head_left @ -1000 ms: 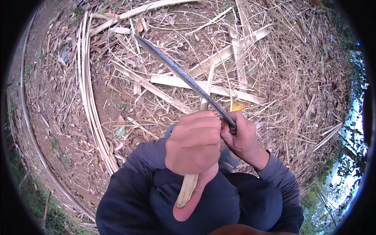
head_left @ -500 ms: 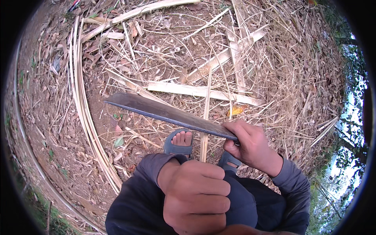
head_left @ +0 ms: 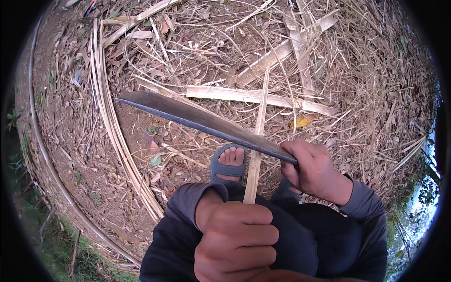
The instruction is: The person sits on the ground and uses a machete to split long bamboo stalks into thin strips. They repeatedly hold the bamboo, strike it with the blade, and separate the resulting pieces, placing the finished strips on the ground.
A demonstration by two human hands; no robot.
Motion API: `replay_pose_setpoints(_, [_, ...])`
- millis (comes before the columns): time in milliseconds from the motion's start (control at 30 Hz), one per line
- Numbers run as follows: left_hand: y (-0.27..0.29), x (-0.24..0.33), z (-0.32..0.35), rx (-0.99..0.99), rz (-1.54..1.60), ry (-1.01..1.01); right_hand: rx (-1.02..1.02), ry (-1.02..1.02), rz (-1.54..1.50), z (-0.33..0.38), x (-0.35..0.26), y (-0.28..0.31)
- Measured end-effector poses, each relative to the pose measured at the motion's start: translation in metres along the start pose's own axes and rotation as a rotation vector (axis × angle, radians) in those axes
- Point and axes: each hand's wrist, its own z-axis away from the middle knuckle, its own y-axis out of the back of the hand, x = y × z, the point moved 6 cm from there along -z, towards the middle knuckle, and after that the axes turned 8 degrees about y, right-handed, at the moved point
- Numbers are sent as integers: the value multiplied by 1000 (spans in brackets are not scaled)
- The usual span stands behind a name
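My left hand (head_left: 236,242) is closed in a fist at the lower middle. A narrow, pale split-bamboo strip (head_left: 252,181) comes out of it and points away from me. My right hand (head_left: 315,170) is closed on a machete (head_left: 202,120), its grip hidden by the fingers. The broad dark blade reaches left across the strip, over my sandalled left foot (head_left: 230,162). Blade and strip cross near the right hand; whether they touch I cannot tell. The strip's near end is hidden in or beneath the fist.
Long thin strips (head_left: 120,136) lie bundled on the left. Wider split pieces (head_left: 221,93) lie crossed ahead, amid curly shavings (head_left: 361,75) and dry leaves. A long pipe or hose (head_left: 49,157) curves along the far left. A yellow leaf (head_left: 303,121) lies beyond my right hand.
The ground and my feet have shifted right in the view. My right hand and the machete have also moved right. The blade crosses the strip farther from my left fist.
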Motion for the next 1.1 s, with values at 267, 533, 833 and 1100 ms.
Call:
replay_pose_setpoints(267, [-1, 1, 0, -8, 26, 15, 45, -94, 71, -4, 25, -8])
replay_pose_setpoints(533, [3, 0, 0, -98, 122, 53, 38, -89, 103, -3, 51, -16])
replay_pose_setpoints(833, [10, 3, -2, -292, 128, 67, 77, 24, 246, 0, 26, -13])
replay_pose_setpoints(1100, [3, 2, 2, 50, 121, 9, 144, -101, 110, -1, 53, -20])
